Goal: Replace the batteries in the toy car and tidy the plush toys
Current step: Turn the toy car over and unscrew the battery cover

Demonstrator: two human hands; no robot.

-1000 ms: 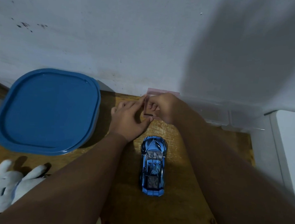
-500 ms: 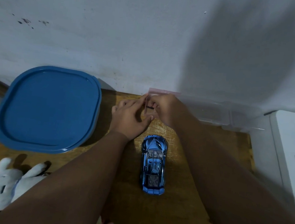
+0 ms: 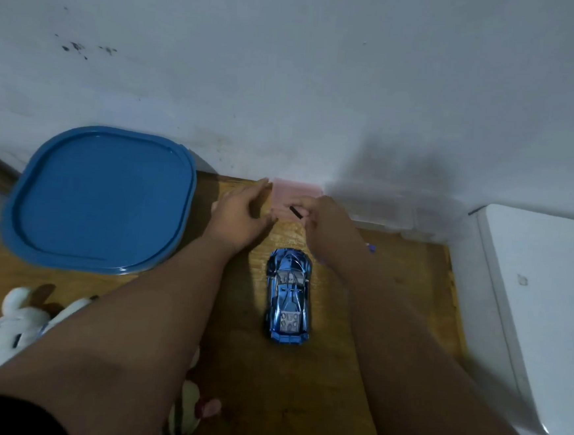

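- The blue toy car [image 3: 289, 295] sits on its wheels on the wooden table [image 3: 298, 407], nose pointing at the wall. Nobody is touching it.
- Just past the car's nose, a small pink box [image 3: 289, 195] stands against the wall.
- A second ago both hands were bunched close together over the pink box. Now they have pulled a little apart, and more of the box shows.
- The left hand [image 3: 241, 215] rests beside the box, past the car's nose and a bit to its left. Its fingers are loosely spread and seem to steady the box.
- The right hand [image 3: 323, 216] is past the car's nose too, a bit to its right. Its fingertips pinch a thin black stick [image 3: 296, 212]. It looks like a little tool, maybe a screwdriver, but I cannot be sure.
- I think the tool is now out, so opening the car's battery door may come next.
- A white plush bunny [image 3: 12, 329] lies far to the car's left, below the big blue lid [image 3: 101, 199]. It is not tidied yet.
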